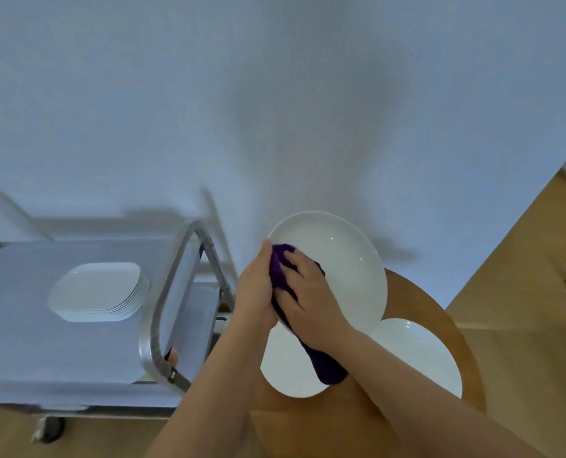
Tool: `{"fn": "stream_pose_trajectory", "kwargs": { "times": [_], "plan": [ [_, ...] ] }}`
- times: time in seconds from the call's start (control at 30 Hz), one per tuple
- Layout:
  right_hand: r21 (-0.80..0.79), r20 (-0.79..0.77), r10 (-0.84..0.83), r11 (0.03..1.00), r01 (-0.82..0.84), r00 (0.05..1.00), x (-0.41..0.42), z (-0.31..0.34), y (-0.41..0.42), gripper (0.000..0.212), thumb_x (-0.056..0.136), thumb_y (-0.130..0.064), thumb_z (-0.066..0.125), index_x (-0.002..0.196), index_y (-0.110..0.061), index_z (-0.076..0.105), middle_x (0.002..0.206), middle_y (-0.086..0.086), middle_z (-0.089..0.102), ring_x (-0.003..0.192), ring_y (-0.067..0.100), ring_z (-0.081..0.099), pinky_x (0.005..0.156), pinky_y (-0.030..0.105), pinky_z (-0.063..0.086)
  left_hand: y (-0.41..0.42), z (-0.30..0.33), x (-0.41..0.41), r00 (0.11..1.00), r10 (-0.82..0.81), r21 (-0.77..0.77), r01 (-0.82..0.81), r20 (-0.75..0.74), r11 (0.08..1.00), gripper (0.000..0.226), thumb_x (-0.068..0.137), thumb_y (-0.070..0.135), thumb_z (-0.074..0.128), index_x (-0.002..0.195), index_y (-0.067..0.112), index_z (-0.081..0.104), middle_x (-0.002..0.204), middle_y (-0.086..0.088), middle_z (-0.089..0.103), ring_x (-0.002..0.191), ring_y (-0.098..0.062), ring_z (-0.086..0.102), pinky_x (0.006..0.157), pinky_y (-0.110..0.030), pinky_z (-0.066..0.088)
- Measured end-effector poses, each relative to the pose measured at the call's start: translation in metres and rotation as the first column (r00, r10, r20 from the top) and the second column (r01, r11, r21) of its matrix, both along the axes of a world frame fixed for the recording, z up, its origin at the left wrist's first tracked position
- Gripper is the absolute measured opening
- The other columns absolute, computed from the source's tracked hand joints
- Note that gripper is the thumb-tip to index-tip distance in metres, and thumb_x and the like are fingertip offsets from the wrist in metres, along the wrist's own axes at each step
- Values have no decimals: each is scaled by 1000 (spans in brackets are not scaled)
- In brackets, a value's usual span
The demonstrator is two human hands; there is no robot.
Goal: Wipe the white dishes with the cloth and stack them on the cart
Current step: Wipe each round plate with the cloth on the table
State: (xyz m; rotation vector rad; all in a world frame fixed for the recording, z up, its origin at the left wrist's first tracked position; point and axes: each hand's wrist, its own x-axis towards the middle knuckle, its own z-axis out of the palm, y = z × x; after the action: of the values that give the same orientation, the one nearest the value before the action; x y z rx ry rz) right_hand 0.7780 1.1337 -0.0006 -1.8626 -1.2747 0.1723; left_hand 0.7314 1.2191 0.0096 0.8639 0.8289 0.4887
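Round wooden surface (417,305) by a white wall (275,94), wood floor (522,292). Left hand (255,289) grips a glossy white plate (341,259) tilted above two more plates (417,352); right hand (308,292) presses a purple cloth (280,276) flat-fingered on it. Square dishes (96,292) stacked on the cart (43,352).

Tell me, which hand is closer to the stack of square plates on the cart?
Left. The left hand grips the round plate's edge nearest the stack of square plates; the right hand is farther right.

The cart (76,352) runs off the left edge; the cloth (327,368) is partly hidden.
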Motion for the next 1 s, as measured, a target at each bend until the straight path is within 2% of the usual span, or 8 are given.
{"fn": "stream_pose_trajectory", "kwargs": {
  "times": [0.1,0.27,0.33,0.43,0.53,0.73,0.87,1.0],
  "plan": [
    [-135,175,174,979,-151,969,5,-11,-28,52,92,-32,32,140,-18,42,149,-3,35,140,8,18,113,20,5,6,7,-5,999,-38,-70,36,-18,997,59,88,58,54,103,3,68,94,-17,74,84,-31,73,63,-34,58],
    [-283,385,270,945,-165,883,42,-21,-70,47,90,-29,42,135,-15,49,145,6,41,138,19,23,113,39,18,7,12,-5,998,-62,-81,63,7,995,63,87,58,52,127,10,58,122,-17,65,112,-38,61,100,-56,45],
    [-327,416,253,938,-116,873,58,-21,-76,49,90,-30,44,137,-16,45,147,6,38,140,22,23,114,41,19,5,11,-5,998,-56,-46,55,-16,997,63,84,58,56,124,10,60,119,-16,66,109,-37,63,99,-56,46],
    [-376,468,177,927,14,866,79,-19,-78,55,93,-41,37,144,-21,33,152,3,27,143,18,15,115,29,5,5,11,-5,994,-98,0,98,-45,995,65,80,60,59,124,13,60,115,-13,69,104,-35,65,95,-54,49],
    [-419,527,132,900,121,840,94,-17,-72,57,95,-43,31,147,-22,24,155,3,20,144,19,10,115,28,-3,6,12,-4,986,-152,39,154,-63,987,57,84,58,57,123,16,61,112,-11,70,102,-33,67,89,-50,53],
    [-293,660,45,935,202,750,97,0,-47,54,88,-35,34,131,-7,53,136,19,49,127,37,45,104,51,29,8,19,-4,974,-219,104,225,-64,969,49,83,53,60,109,13,67,92,-8,76,82,-24,73,63,-32,58],
    [-161,563,-81,965,205,822,72,8,-19,53,92,-33,34,137,-8,44,144,18,41,134,36,36,109,46,19,9,27,-4,968,-247,67,249,-37,966,49,89,51,55,118,13,65,110,-14,71,103,-31,67,93,-45,52],
    [-17,426,-183,977,210,886,34,20,9,53,91,-26,44,140,-7,40,147,18,35,138,33,27,112,43,13,10,33,0,978,-202,71,198,45,978,52,92,51,49,124,13,63,118,-13,68,111,-29,64,99,-44,47]
  ]
}}
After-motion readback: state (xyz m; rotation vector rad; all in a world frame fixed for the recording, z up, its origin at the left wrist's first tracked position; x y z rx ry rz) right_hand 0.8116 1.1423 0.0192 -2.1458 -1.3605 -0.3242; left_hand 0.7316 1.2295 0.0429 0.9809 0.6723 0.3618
